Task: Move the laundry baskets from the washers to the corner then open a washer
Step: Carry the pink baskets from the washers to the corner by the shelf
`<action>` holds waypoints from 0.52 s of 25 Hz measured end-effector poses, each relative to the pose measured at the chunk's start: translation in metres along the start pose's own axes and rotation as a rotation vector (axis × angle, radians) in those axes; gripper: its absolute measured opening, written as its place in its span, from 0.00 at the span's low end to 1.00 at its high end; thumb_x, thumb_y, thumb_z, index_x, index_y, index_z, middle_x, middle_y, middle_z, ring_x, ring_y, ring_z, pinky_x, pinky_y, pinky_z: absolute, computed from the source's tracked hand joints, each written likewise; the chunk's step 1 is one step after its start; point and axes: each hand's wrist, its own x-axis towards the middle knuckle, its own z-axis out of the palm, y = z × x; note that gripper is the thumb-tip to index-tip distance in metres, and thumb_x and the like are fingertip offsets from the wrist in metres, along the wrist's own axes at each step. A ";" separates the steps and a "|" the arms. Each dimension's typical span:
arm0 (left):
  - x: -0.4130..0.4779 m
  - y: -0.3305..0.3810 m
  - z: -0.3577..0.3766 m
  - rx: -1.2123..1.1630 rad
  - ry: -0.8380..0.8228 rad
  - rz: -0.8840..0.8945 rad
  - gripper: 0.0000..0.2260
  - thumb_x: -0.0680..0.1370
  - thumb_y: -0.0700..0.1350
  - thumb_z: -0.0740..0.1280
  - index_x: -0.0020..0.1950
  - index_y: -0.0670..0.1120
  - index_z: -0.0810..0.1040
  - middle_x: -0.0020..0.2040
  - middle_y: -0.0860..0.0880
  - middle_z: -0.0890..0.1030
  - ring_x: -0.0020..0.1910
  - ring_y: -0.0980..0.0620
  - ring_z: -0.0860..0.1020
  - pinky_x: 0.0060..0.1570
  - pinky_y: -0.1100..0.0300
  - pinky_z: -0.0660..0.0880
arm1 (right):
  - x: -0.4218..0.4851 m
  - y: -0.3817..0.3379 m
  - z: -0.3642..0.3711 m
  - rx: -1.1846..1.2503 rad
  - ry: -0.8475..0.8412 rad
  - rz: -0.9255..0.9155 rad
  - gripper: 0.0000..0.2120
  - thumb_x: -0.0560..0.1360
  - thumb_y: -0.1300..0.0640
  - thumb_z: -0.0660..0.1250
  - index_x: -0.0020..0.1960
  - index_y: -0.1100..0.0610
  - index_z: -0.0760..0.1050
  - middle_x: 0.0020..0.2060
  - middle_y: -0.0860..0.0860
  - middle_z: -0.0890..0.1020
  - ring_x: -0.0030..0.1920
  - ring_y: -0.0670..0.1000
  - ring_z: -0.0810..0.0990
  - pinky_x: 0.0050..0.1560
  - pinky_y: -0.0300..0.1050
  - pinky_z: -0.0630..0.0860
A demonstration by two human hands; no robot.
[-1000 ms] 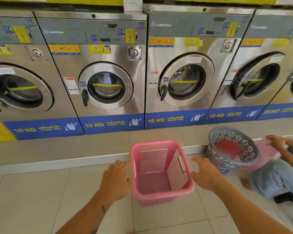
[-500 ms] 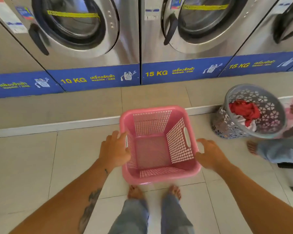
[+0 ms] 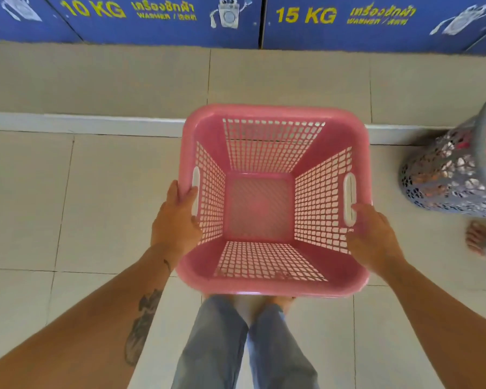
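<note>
Gripping the pink basket (image 3: 274, 284) by its left rim, the left hand (image 3: 176, 220) has its thumb hooked over the handle slot. Basket sits upright and empty between both hands, above the person's feet. Right hand (image 3: 372, 234) presses the right wall, fingers seemingly curled under the rim. Grey basket (image 3: 446, 175) with red cloth stands near, at far right.

Beige tiled floor (image 3: 110, 192), white step edge (image 3: 82, 123)
</note>
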 end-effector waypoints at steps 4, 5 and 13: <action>-0.019 0.000 -0.016 -0.094 0.108 -0.048 0.25 0.78 0.44 0.65 0.74 0.50 0.64 0.72 0.47 0.66 0.60 0.46 0.77 0.50 0.54 0.80 | -0.003 -0.006 -0.011 0.031 0.017 -0.020 0.26 0.75 0.66 0.59 0.70 0.47 0.67 0.63 0.57 0.73 0.57 0.61 0.77 0.35 0.44 0.78; -0.028 0.000 -0.028 -0.118 0.133 -0.059 0.24 0.78 0.44 0.64 0.74 0.50 0.65 0.71 0.47 0.68 0.59 0.46 0.78 0.50 0.54 0.80 | -0.008 -0.012 -0.019 0.029 0.015 -0.051 0.26 0.76 0.66 0.58 0.70 0.48 0.67 0.62 0.57 0.73 0.56 0.60 0.77 0.34 0.42 0.77; -0.168 -0.019 -0.172 -0.221 0.348 -0.294 0.21 0.77 0.43 0.64 0.71 0.48 0.70 0.66 0.46 0.74 0.52 0.46 0.80 0.43 0.55 0.80 | -0.110 -0.115 -0.122 -0.130 -0.062 -0.495 0.30 0.72 0.67 0.62 0.72 0.48 0.66 0.54 0.55 0.72 0.44 0.54 0.77 0.39 0.47 0.78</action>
